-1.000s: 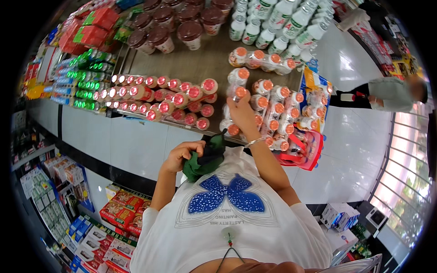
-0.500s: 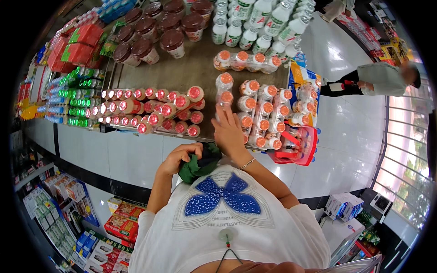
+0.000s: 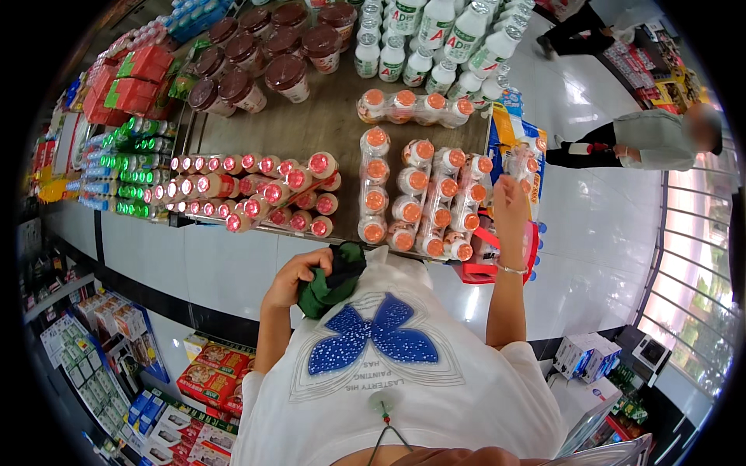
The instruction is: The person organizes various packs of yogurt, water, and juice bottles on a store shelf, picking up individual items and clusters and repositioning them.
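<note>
Five clear-wrapped packs of orange-capped bottles lie on the worktop (image 3: pixel 311 128), four caps counted in each, twenty in all. One crosswise pack (image 3: pixel 420 109) has its long axis running left to right. On my side of it, four lengthwise packs (image 3: pixel 445 200) run away from me side by side, the outer three leaning to the right at their far ends; all caps face up toward me. A further end pack (image 3: pixel 531 165) is beyond the worktop's right side, over one blue-and-yellow package (image 3: pixel 536 199), its long axis also running away from me; three caps are legible, the remainder hidden. My right grip (image 3: pixel 510 203) is at the near left of this end pack, fingers bunched and pointing away from me; I cannot tell whether they are closed on it. My left grip (image 3: pixel 297 272) is curled firmly around one dark green cloth (image 3: pixel 330 291), in front of my shirt. One red basket (image 3: pixel 475 273) sits just beneath my right wrist. At least ten brown-lidded cups (image 3: pixel 286 74) stand at the far left. Red-capped bottles (image 3: pixel 276 192) overlap too closely to count.
</note>
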`<move>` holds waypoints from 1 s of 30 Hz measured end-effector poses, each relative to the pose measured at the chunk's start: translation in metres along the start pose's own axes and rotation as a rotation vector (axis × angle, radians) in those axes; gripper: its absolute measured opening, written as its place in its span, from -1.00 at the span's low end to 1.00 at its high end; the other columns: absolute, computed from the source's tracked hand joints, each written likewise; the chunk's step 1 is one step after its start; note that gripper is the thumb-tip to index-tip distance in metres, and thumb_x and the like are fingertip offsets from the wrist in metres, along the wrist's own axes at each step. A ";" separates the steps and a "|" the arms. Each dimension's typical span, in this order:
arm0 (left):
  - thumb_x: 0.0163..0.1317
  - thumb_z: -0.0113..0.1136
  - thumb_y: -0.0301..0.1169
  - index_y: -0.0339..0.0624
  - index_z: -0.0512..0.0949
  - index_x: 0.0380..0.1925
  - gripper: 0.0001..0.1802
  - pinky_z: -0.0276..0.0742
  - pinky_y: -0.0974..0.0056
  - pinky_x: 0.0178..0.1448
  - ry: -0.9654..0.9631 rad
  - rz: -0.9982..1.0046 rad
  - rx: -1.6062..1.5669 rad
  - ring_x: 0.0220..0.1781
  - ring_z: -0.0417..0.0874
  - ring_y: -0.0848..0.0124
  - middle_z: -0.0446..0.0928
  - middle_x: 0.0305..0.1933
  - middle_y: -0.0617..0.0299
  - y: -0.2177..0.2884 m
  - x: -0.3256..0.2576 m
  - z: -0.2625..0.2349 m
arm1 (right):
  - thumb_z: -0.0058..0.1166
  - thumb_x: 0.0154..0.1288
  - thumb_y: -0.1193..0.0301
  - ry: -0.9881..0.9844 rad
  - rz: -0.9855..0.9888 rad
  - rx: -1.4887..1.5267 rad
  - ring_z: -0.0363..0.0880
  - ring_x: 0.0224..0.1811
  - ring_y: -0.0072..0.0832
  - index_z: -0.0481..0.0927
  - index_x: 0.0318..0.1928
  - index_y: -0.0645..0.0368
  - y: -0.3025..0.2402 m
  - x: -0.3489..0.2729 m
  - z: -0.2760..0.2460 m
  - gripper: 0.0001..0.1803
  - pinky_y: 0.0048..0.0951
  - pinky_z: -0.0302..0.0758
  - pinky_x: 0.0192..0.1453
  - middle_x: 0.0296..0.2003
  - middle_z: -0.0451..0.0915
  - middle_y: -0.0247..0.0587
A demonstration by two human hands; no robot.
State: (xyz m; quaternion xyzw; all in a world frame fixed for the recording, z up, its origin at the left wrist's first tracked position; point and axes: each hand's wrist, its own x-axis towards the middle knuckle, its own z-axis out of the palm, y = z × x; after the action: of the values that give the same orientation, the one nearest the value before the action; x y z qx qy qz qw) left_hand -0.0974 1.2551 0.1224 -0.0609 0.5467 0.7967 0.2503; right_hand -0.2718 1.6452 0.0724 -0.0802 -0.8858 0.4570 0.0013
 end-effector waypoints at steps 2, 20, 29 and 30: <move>0.23 -0.06 -0.21 -0.25 0.35 -0.50 -0.69 0.20 0.40 -0.12 0.061 -0.081 -0.062 -0.26 0.29 0.47 0.28 -0.40 0.29 -0.003 0.008 0.004 | 0.18 0.34 0.23 -0.086 0.078 0.047 0.56 0.08 -0.29 0.48 0.16 0.26 0.030 -0.016 0.010 -0.51 -0.29 0.49 0.16 0.06 0.58 -0.05; 0.24 0.04 0.26 -0.43 0.39 -0.03 -0.19 0.56 -0.10 -0.12 0.247 -0.349 1.151 -0.22 0.69 -0.12 0.64 -0.29 -0.24 -0.039 0.089 0.038 | 0.17 0.35 0.39 -0.055 0.032 0.201 0.55 -0.04 -0.44 0.27 0.41 0.25 0.024 -0.087 0.048 -0.33 -0.43 0.51 0.03 0.16 0.51 -0.05; 0.31 0.07 0.11 -0.35 0.39 0.09 -0.31 0.57 -0.08 -0.18 0.442 -0.198 1.222 -0.24 0.69 -0.10 0.65 -0.28 -0.17 -0.042 0.078 0.031 | 0.18 0.35 0.48 -0.038 0.050 0.401 0.54 0.00 -0.55 0.31 0.37 0.32 0.017 -0.073 0.087 -0.38 -0.55 0.52 0.02 0.17 0.51 -0.14; 0.31 0.06 0.12 -0.34 0.38 0.17 -0.27 0.56 -0.07 -0.15 0.480 -0.214 1.231 -0.21 0.69 -0.09 0.65 -0.23 -0.16 -0.041 0.075 0.031 | 0.17 0.35 0.48 -0.029 0.055 0.438 0.55 0.02 -0.54 0.31 0.36 0.34 0.013 -0.075 0.091 -0.39 -0.54 0.52 0.03 0.18 0.51 -0.12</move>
State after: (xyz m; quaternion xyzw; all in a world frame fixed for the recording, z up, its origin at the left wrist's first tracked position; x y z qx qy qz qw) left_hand -0.1383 1.3193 0.0720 -0.1364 0.9330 0.2745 0.1884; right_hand -0.2029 1.5683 0.0138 -0.0953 -0.7628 0.6395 -0.0066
